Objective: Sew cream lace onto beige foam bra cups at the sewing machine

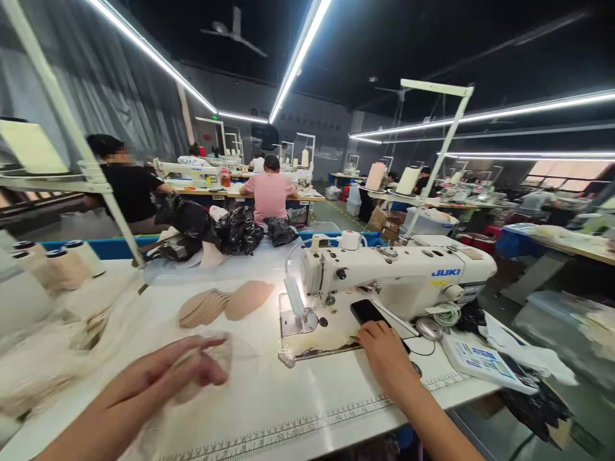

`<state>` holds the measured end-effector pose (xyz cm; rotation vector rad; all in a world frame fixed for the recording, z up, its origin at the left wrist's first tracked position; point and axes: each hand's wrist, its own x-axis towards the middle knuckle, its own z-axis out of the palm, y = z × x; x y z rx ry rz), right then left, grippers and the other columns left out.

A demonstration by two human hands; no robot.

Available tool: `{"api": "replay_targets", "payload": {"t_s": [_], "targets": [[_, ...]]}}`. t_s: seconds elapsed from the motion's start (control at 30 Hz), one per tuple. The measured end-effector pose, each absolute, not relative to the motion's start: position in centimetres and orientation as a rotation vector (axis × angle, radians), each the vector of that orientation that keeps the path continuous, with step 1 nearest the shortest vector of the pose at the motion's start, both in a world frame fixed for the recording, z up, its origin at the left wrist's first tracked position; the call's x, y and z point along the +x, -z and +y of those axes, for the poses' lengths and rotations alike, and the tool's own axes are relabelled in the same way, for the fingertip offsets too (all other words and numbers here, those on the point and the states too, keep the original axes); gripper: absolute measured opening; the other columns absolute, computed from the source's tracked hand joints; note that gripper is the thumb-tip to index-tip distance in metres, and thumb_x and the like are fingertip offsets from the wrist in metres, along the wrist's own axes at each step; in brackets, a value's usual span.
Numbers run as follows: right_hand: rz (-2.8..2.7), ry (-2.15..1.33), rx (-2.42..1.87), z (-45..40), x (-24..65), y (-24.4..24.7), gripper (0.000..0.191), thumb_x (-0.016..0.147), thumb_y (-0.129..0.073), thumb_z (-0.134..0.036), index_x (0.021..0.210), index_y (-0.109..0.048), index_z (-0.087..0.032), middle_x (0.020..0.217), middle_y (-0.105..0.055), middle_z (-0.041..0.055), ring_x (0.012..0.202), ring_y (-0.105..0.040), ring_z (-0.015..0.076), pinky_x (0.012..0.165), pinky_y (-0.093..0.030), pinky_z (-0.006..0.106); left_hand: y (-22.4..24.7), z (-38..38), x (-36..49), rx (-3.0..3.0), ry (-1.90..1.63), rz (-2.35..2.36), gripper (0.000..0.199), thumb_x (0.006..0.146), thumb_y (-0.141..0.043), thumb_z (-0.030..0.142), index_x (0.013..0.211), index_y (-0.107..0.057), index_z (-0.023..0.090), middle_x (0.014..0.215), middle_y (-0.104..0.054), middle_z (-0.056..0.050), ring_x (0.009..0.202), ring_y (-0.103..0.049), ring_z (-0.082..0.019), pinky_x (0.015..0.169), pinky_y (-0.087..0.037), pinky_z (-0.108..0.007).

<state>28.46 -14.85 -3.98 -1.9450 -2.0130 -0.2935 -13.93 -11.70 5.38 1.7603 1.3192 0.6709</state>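
Observation:
My left hand (192,368) is over the white table (269,397), its thumb and forefinger around a thin, sheer piece of fabric (218,358) that hangs down toward the table edge. On the right, my right hand (382,346) rests with curled fingers at the lower end of a black phone (368,312); whether it holds anything small is hidden. The phone lies on the bed of a white sewing machine (384,269). Beige oval pieces (204,307) lie fanned out beyond my left hand, one (248,299) lying at their right.
Pale fabric (43,365) and thread cones (67,266) crowd the left side. Black plastic bags (235,230) lie at the back. A white-and-blue box (485,365) sits at the right. A measuring tape (298,426) runs along the front edge. People sit at machines beyond.

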Motion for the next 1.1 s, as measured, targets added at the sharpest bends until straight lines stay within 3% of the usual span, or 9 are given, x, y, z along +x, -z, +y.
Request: {"api": "replay_targets", "payload": {"t_s": [0.13,0.27,0.5,0.7,0.77,0.87,0.93,1.0,1.1], "targets": [[-2.027,0.175,-1.563,-15.4,26.6,5.1,0.02,0.102,-0.047,-0.011,0.102,-0.065,-0.02,0.092,-0.073,0.0096,0.083,-0.069,0.028,0.073,-0.055,0.04,-4.9,-12.6,-8.5,1.627,-0.42,0.931,0.059,0.096,-0.059,0.064,0.138,-0.063,0.023,0.106,-0.08,-0.007,0.097,-0.064,-0.025,0.101,-0.047,-0.042],[-2.079,-0.074,-1.264,-17.1,20.9,3.6,0.02,0.11,-0.04,-0.023,0.122,-0.056,-0.024,0.094,-0.071,0.0044,0.08,-0.07,0.0206,0.068,-0.053,0.029,-2.9,-12.5,-5.9,1.456,-0.424,0.699,0.053,0.095,-0.065,0.052,0.133,-0.062,0.016,0.099,-0.08,-0.01,0.083,-0.062,-0.02,0.089,-0.048,-0.037],[-2.11,0.505,-1.19,-16.7,14.2,2.5,0.025,0.106,-0.041,-0.014,0.087,-0.055,-0.023,0.07,-0.061,0.0013,0.057,-0.056,0.0198,0.059,-0.034,0.031,-2.2,-12.7,-4.6,1.357,-0.436,0.598,0.046,0.091,-0.071,0.053,0.118,-0.064,0.016,0.091,-0.078,-0.008,0.084,-0.066,-0.021,0.083,-0.047,-0.033],[-2.117,0.467,-1.198,-17.1,16.6,2.3,0.025,0.108,-0.037,-0.017,0.092,-0.055,-0.023,0.07,-0.062,0.0001,0.056,-0.056,0.0174,0.057,-0.033,0.03,-4.2,-11.9,-8.8,1.622,-0.242,0.866,0.052,0.093,-0.06,0.057,0.127,-0.066,0.018,0.074,-0.076,-0.004,0.064,-0.058,-0.018,0.066,-0.048,-0.029],[-2.1,0.466,-1.322,-17.0,20.0,3.1,0.024,0.11,-0.036,-0.021,0.097,-0.057,-0.022,0.073,-0.064,0.0011,0.057,-0.059,0.0173,0.056,-0.035,0.029,-5.9,-10.9,-12.4,1.948,-0.405,1.249,0.051,0.097,-0.049,0.058,0.125,-0.07,0.022,0.087,-0.078,-0.006,0.077,-0.066,-0.024,0.071,-0.052,-0.033],[-2.084,0.619,-1.504,-16.5,25.0,4.7,0.03,0.111,-0.034,-0.026,0.098,-0.061,-0.021,0.075,-0.069,0.0045,0.056,-0.061,0.0188,0.055,-0.037,0.03,-7.0,-9.4,-16.2,2.447,-0.958,1.887,0.046,0.097,-0.05,0.051,0.131,-0.068,0.025,0.132,-0.07,-0.011,0.12,-0.062,-0.038,0.098,-0.05,-0.053],[-2.056,0.692,-1.542,-16.3,26.6,5.5,0.029,0.111,-0.035,-0.026,0.11,-0.064,-0.019,0.094,-0.074,0.0116,0.077,-0.071,0.026,0.067,-0.048,0.036,-6.1,-9.1,-16.2,2.748,-1.026,1.798,0.045,0.098,-0.052,0.037,0.141,-0.06,0.025,0.145,-0.061,-0.012,0.13,-0.056,-0.038,0.105,-0.046,-0.058],[-2.041,0.609,-1.509,-16.3,26.3,5.8,0.026,0.109,-0.041,-0.026,0.121,-0.063,-0.019,0.111,-0.073,0.0156,0.097,-0.071,0.0315,0.079,-0.053,0.043,-3.9,-9.2,-14.1,2.962,-0.874,1.382,0.052,0.095,-0.05,0.016,0.145,-0.056,0.028,0.144,-0.061,-0.01,0.129,-0.057,-0.032,0.104,-0.05,-0.051],[-2.064,0.265,-1.38,-16.9,23.5,5.4,0.024,0.106,-0.05,-0.023,0.127,-0.062,-0.02,0.113,-0.069,0.0143,0.104,-0.067,0.0296,0.085,-0.057,0.043,-0.4,-9.6,-9.6,3.083,-0.672,1.105,0.071,0.081,-0.047,-0.007,0.138,-0.063,0.031,0.143,-0.059,-0.01,0.127,-0.056,-0.029,0.102,-0.052,-0.045]]}}
